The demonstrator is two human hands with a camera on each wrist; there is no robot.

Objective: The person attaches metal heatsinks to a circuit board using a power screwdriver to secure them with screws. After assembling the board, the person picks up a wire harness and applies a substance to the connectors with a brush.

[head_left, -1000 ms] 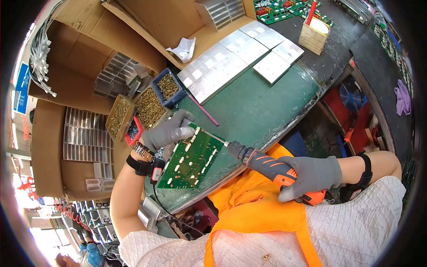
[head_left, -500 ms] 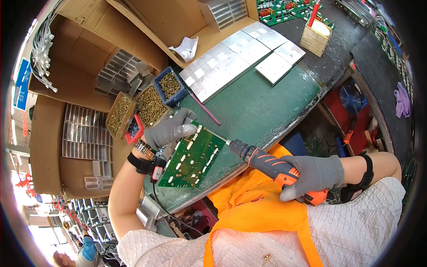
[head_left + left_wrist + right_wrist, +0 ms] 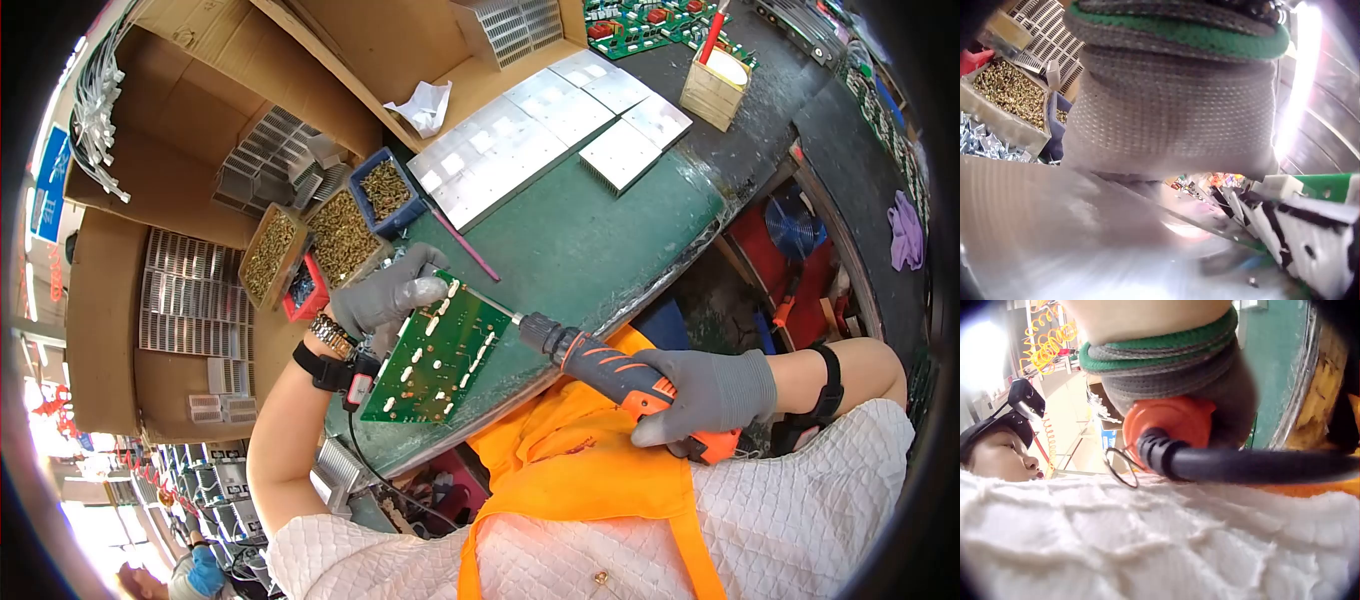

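Note:
In the head view my gloved left hand (image 3: 390, 295) grips a green circuit board (image 3: 430, 365) by its upper left edge, thumb on the face with the white solder pads. The board is tilted over the green bench. My gloved right hand (image 3: 710, 395) holds an orange and black electric screwdriver (image 3: 590, 365), its bit reaching the board's upper right edge. The left wrist view shows the glove (image 3: 1172, 112) above a blurred shiny metal surface (image 3: 1054, 225). In the right wrist view the screwdriver's orange end (image 3: 1169, 419) and black cord (image 3: 1260, 465) show below the glove cuff.
Beyond the left hand stand screw bins, including a blue bin (image 3: 408, 215) and a red bin (image 3: 312, 300). Silver heat sinks (image 3: 510, 140) lie in rows on the bench (image 3: 600, 240). A purple rod (image 3: 465, 245) lies nearby. Cardboard boxes (image 3: 190, 390) stand at the left.
Both hands, the board and the screwdriver appear slightly further right in the head view, as do the bins and heat sinks. The grips stay the same, with the bit still at the board's edge.

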